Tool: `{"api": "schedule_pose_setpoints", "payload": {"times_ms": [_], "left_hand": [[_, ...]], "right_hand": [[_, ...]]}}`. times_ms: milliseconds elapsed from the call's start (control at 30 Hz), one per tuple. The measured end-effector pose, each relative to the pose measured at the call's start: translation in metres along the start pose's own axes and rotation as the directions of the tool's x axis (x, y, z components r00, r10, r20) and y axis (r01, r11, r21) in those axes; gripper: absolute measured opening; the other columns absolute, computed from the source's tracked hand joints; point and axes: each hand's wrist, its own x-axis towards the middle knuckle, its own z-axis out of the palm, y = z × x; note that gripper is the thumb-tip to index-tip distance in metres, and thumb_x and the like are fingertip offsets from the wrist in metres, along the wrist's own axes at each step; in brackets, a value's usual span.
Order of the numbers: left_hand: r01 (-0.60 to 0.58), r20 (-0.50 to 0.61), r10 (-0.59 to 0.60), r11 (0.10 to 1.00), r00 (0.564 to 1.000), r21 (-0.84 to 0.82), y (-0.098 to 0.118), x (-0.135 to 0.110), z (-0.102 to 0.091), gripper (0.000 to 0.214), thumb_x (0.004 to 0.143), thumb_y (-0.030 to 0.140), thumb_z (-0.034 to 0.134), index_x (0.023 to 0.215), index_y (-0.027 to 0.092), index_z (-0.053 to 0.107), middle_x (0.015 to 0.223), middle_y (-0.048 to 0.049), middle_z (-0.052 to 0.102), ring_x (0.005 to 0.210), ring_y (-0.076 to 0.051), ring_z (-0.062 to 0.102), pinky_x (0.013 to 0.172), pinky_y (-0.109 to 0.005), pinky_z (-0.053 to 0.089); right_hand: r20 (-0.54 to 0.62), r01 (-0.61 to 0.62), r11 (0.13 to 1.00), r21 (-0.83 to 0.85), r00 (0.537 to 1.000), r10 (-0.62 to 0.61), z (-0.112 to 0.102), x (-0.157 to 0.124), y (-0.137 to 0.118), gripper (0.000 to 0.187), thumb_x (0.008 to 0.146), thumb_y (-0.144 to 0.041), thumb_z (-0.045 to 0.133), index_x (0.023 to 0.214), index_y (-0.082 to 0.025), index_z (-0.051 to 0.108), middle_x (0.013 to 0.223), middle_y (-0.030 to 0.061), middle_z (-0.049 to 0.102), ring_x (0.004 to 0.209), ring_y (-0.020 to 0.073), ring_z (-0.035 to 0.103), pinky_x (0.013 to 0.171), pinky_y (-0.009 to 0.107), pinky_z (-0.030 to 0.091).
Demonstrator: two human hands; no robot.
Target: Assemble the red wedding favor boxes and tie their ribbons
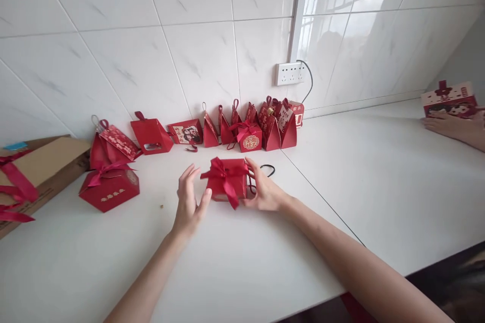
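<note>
A small red gift box (227, 181) with a red ribbon bow on its front stands on the white counter (242, 262) in front of me. My right hand (263, 189) grips its right side, thumb on top and fingers round the edge. My left hand (189, 202) is just left of the box with fingers spread apart, its thumb touching the lower left corner. A black hair tie (268, 169) lies behind my right hand.
A row of several red gift boxes (242, 128) lines the tiled wall. Two larger red boxes (109, 176) stand at the left beside a cardboard carton (41, 166) with red ribbons. Another person's hand (450, 126) rests by a printed box (449, 98) at far right. A wall socket (288, 73) is above.
</note>
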Motion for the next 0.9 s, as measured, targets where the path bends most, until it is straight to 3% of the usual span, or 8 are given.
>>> {"api": "schedule_pose_setpoints", "payload": {"times_ms": [133,267,400,500,667,800,900], "left_hand": [[0.145,0.037,-0.14,0.965,0.989,-0.218,-0.001,0.004,-0.01,0.033,0.087,0.047,0.047,0.105,0.02,0.054,0.101,-0.0081,0.063,0.095,-0.021,0.062,0.081,-0.033,0.051],[0.243,0.057,-0.236,0.94,0.97,-0.239,0.009,0.005,-0.014,0.027,0.079,0.047,0.059,0.086,0.021,0.055,0.072,-0.0002,0.058,0.073,-0.016,0.058,0.071,-0.027,0.049],[0.354,0.204,-0.305,0.892,0.93,-0.28,0.018,0.007,-0.016,0.029,0.079,0.05,0.057,0.083,0.021,0.055,0.068,0.0015,0.057,0.062,-0.013,0.054,0.06,-0.024,0.045],[0.352,0.306,-0.277,0.908,0.911,-0.228,0.021,0.007,-0.019,0.031,0.077,0.052,0.059,0.077,0.021,0.054,0.062,0.0042,0.051,0.057,-0.012,0.049,0.056,-0.023,0.041],[0.285,0.308,-0.244,0.954,0.92,-0.094,0.025,0.009,-0.023,0.027,0.075,0.046,0.06,0.069,0.021,0.051,0.06,0.0049,0.051,0.059,-0.012,0.049,0.061,-0.024,0.041],[0.285,0.363,-0.222,0.95,0.905,-0.129,0.026,0.01,-0.024,0.03,0.083,0.048,0.051,0.069,0.021,0.048,0.064,0.0027,0.053,0.062,-0.013,0.05,0.062,-0.024,0.043],[0.247,0.313,-0.193,0.959,0.93,-0.143,0.022,0.009,-0.021,0.031,0.085,0.048,0.048,0.068,0.021,0.046,0.072,0.001,0.052,0.065,-0.014,0.051,0.063,-0.025,0.044]], "right_hand": [[0.077,0.199,0.976,-0.091,0.978,-0.193,-0.006,-0.005,-0.009,0.103,0.065,-0.013,0.067,0.148,-0.019,0.005,0.143,0.0211,0.033,0.132,0.0342,0.039,0.105,0.052,0.04],[0.056,0.209,0.97,-0.124,0.977,-0.204,-0.006,-0.006,-0.01,0.102,0.068,-0.012,0.066,0.149,-0.02,0.006,0.143,0.0215,0.031,0.133,0.0348,0.037,0.1,0.051,0.046],[0.048,0.147,0.982,-0.117,0.989,-0.142,-0.005,-0.007,-0.005,0.101,0.067,-0.011,0.066,0.148,-0.021,0.006,0.14,0.0219,0.032,0.121,0.0332,0.049,0.094,0.051,0.05],[0.053,0.143,0.981,-0.132,0.989,-0.137,-0.007,-0.007,-0.004,0.103,0.065,-0.01,0.066,0.148,-0.021,0.006,0.141,0.0215,0.032,0.122,0.0335,0.048,0.096,0.053,0.049],[0.055,0.107,0.984,-0.143,0.993,-0.1,-0.008,-0.007,-0.008,0.101,0.067,-0.01,0.064,0.148,-0.025,0.005,0.14,0.019,0.034,0.128,0.0341,0.042,0.095,0.052,0.05],[0.071,0.082,0.988,-0.13,0.995,-0.073,-0.008,-0.008,-0.008,0.1,0.068,-0.013,0.065,0.147,-0.025,0.006,0.139,0.019,0.035,0.124,0.034,0.047,0.095,0.052,0.049],[0.063,0.054,0.993,-0.107,0.997,-0.048,-0.009,-0.008,-0.008,0.1,0.068,-0.017,0.068,0.147,-0.025,0.007,0.141,0.0188,0.034,0.123,0.0339,0.048,0.096,0.053,0.048]]}}
